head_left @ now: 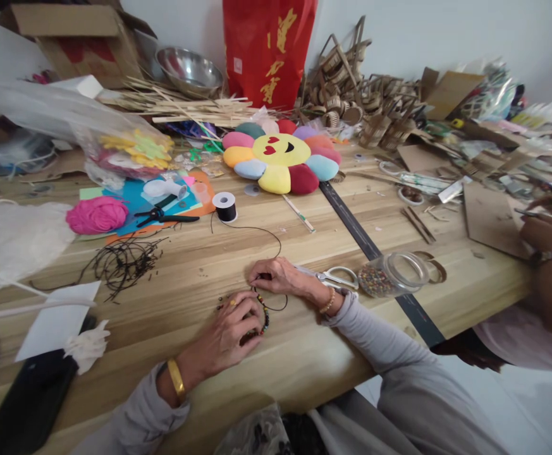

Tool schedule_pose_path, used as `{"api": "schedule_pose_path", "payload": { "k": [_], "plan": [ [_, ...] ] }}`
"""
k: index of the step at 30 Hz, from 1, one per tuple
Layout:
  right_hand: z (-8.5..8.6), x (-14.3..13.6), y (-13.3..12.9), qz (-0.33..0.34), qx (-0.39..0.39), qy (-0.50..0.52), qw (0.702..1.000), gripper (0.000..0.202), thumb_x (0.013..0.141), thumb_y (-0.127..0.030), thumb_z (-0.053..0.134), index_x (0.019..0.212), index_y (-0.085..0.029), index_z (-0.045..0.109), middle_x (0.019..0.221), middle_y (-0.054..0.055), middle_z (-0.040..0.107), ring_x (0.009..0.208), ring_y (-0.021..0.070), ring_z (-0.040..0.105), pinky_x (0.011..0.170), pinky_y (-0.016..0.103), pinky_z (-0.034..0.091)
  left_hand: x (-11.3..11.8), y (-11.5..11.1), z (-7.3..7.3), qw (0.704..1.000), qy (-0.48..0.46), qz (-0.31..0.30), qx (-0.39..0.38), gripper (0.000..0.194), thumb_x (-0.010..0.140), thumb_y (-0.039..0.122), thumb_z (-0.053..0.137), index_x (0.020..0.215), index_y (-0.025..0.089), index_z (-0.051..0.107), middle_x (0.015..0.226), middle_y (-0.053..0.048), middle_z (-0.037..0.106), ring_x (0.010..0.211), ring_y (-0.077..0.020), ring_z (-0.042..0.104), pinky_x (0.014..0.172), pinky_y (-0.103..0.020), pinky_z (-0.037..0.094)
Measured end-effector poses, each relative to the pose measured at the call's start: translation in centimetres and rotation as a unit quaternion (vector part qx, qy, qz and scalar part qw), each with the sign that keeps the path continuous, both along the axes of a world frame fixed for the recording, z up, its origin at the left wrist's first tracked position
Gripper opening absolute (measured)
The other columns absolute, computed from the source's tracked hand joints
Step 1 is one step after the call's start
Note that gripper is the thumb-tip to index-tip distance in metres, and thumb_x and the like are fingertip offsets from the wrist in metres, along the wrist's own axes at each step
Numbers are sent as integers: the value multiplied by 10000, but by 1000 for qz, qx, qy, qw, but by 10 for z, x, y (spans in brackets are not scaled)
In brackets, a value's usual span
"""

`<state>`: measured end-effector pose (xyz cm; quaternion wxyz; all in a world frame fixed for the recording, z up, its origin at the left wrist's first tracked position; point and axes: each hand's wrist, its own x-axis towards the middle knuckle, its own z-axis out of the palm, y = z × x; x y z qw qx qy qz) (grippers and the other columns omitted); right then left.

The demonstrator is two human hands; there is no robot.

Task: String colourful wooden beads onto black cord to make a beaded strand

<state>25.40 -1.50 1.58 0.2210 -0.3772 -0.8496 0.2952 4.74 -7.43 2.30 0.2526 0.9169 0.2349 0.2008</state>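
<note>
My left hand (231, 332) rests on the table with its fingers curled around a colourful beaded bracelet (265, 318). Just beyond it, my right hand (282, 276) is closed in a pinch on the thin black cord (280, 308), which loops out below the wrist. Several loose beads (220, 302) lie beside my left fingertips. From a white spool (224, 207) further back, black cord curves toward my right hand. Scissors (337, 277) lie by my right wrist, close to a tipped clear jar (384, 276) with small coloured beads in it.
On the left are tangled black cord (126, 256), pink yarn (97, 215), black pliers (162, 217) and a dark phone (29, 401). A flower cushion (282, 155) sits at the back. At the right, another person's hand (548, 227) is over a cardboard piece (494, 218).
</note>
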Motion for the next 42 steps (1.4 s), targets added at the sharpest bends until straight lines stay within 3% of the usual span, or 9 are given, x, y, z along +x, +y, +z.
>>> {"api": "schedule_pose_path", "payload": {
  "k": [30,42],
  "plan": [
    [-1,1,2,4,-2,0,1000,68,846,-124,617,844,-154,678,858,18,695,739,110,622,681,173,421,2,1,10,999,-34,-26,-10,87,854,114,605,845,176,664,861,-63,611,1088,-239,521,925,-396,488],
    [-1,1,2,5,3,4,1000,81,851,-124,609,858,-155,683,857,22,699,725,108,615,677,175,420,1,1,4,999,-40,-22,-10,159,884,117,564,963,175,689,889,-77,611,1076,-237,508,926,-410,483]
  ]
}}
